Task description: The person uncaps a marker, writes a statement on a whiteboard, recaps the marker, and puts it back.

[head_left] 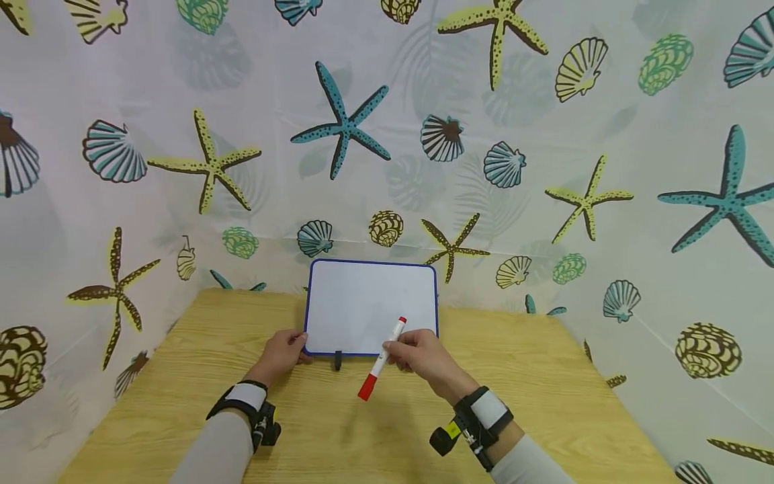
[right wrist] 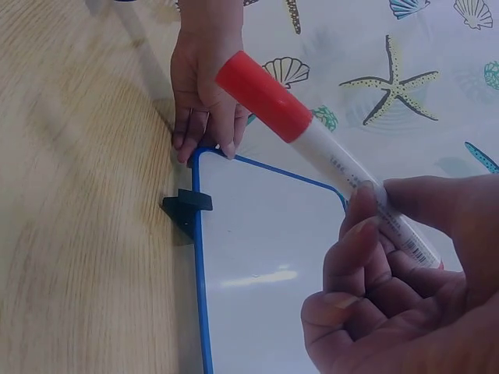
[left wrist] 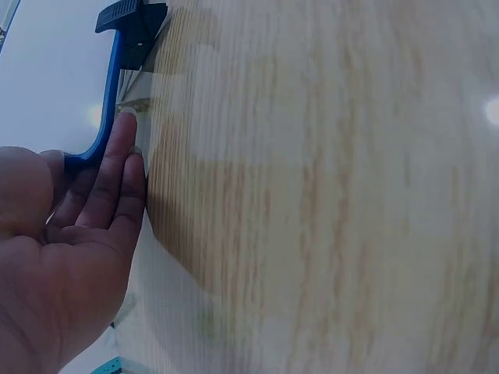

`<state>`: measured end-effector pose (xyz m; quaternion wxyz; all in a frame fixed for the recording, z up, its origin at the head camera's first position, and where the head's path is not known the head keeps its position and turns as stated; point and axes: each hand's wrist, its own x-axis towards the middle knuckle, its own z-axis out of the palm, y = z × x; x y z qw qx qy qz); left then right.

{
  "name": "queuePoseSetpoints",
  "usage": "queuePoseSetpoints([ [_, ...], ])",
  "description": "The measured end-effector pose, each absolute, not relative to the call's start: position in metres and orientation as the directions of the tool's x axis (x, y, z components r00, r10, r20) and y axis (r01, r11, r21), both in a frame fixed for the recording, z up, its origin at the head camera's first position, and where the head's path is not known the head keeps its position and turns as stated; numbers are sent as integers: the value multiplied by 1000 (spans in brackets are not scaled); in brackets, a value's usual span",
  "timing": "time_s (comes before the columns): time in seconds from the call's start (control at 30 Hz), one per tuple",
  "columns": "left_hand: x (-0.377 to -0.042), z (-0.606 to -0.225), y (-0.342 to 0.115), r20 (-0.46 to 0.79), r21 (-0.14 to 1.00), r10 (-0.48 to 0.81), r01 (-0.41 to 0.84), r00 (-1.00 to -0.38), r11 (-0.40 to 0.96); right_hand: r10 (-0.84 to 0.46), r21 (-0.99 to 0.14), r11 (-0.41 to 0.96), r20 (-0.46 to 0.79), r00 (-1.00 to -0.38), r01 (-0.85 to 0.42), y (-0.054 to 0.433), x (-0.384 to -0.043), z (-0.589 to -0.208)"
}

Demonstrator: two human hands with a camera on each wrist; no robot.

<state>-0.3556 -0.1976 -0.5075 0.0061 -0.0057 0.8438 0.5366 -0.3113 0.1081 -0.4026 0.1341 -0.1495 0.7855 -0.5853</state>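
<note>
A small whiteboard (head_left: pixel 369 302) with a blue rim stands leaning back on the table, a black clip-like foot (head_left: pixel 338 360) at its lower edge. My left hand (head_left: pixel 283 353) grips its lower left corner, thumb at the front and fingers reaching behind and under the rim, as the left wrist view shows. In front of the board, my right hand (head_left: pixel 423 356) pinches a white marker (head_left: pixel 387 349) between thumb and fingers. Its red cap (right wrist: pixel 265 95) is on and points down and to the left in the head view. The board's face shows no writing.
Beneath everything lies a light wood-grain table (head_left: pixel 338 430). Behind it hangs a pale cloth (head_left: pixel 272 202) printed with starfish and shells. Each wrist wears a strap with a small black camera, such as the right wrist camera (head_left: pixel 444 440).
</note>
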Motion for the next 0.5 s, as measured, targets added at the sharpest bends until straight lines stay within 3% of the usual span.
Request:
queuePoseSetpoints([
  [0.1,-353,-506,-200,-7,858,-20,-16,-1000,513,-384,-964,253,-20,-923,-85,107,-313,-404],
  [0.27,-342,-495,-204,135,788,-67,66,-989,611,-344,-969,233,-7,-939,-78,106,-315,-405],
  [0.5,-307,-449,-175,296,779,111,307,-949,547,-276,-981,173,34,-961,-85,110,-320,-400],
])
